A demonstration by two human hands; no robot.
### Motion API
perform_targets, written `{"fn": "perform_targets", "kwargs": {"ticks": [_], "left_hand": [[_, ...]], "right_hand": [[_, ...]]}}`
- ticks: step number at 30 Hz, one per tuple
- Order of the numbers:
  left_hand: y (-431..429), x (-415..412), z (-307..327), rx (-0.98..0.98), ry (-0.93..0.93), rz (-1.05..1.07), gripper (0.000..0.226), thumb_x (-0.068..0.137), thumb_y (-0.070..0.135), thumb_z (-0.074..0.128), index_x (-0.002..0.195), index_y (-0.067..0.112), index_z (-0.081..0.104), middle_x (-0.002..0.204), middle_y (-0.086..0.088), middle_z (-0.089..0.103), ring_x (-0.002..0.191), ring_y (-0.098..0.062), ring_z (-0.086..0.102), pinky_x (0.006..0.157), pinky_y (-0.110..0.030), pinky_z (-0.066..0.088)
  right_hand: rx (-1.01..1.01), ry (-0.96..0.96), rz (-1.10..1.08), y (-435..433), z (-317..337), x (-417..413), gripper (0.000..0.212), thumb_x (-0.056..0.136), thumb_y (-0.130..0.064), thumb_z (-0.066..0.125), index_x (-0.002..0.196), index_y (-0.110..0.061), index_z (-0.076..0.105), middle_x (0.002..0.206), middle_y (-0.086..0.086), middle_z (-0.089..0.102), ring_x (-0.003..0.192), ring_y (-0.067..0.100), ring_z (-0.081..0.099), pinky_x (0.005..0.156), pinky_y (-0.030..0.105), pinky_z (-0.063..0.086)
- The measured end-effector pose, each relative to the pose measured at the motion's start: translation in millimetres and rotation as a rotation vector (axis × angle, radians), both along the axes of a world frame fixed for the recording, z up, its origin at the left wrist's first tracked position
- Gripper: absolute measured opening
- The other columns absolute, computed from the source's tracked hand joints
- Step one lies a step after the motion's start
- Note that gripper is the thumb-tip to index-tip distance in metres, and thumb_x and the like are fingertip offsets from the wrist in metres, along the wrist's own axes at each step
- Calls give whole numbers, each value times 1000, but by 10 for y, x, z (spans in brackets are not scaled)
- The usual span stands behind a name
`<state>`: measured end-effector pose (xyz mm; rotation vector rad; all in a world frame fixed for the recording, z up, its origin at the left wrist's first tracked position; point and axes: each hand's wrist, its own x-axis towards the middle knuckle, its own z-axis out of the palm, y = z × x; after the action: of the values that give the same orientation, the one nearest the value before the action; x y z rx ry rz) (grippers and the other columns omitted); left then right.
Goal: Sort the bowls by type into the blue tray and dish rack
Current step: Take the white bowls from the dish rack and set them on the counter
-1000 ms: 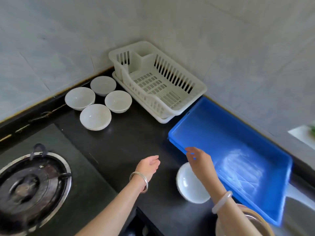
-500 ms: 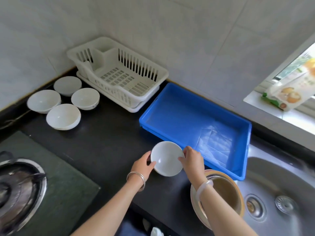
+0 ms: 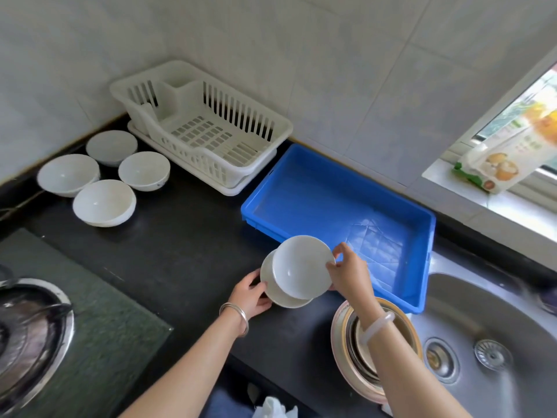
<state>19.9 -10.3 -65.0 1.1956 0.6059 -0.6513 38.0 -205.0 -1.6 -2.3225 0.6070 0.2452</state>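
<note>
Black countertop (image 3: 187, 251) at frame centre: an upper white bowl (image 3: 303, 267) is pinched by right hand (image 3: 349, 274), a lower bowl (image 3: 272, 292) by left hand (image 3: 251, 294); separation should be level before the blue tray (image 3: 340, 203).

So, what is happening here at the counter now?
A person is sorting white bowls at a black kitchen counter. The right hand lifts the upper bowl off a lower bowl, which the left hand steadies, just in front of the blue tray. The tray and the white dish rack hold no bowls yet. Four more white bowls wait on the counter left of the rack.
</note>
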Motion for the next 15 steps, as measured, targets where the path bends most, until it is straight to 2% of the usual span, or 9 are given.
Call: {"fn": "perform_targets", "kwargs": {"ticks": [3,7,11,15], "left_hand": [[12,-10,5,-16,6,69,41,92,5,48,131,17,48,113,-9,59,94,-30,63,69,-32,56],[143,16,33,1,-2,153,40,92,1,47,129,15,50,129,-13,52,100,-34,60,69,-35,55],[489,82,125,12,-22,265,41,91,1,48,130,15,49,125,-12,52,102,-36,60,69,-35,55],[943,149,246,35,-43,411,42,91,3,50,130,16,48,117,-12,54,98,-35,61,78,-39,52]], "right_hand": [[111,-43,-53,-64,85,22,12,86,-7,51,91,-18,52,80,9,68,64,24,69,61,42,61],[218,-89,-79,-9,166,124,23,84,-7,54,98,-25,59,74,-3,68,61,14,69,53,33,60],[379,-95,-95,232,202,287,25,83,-5,57,101,-22,64,82,5,70,69,18,70,48,25,56],[413,-96,-43,556,194,498,24,82,-6,59,100,-22,64,95,9,68,75,23,71,48,24,56]]}}
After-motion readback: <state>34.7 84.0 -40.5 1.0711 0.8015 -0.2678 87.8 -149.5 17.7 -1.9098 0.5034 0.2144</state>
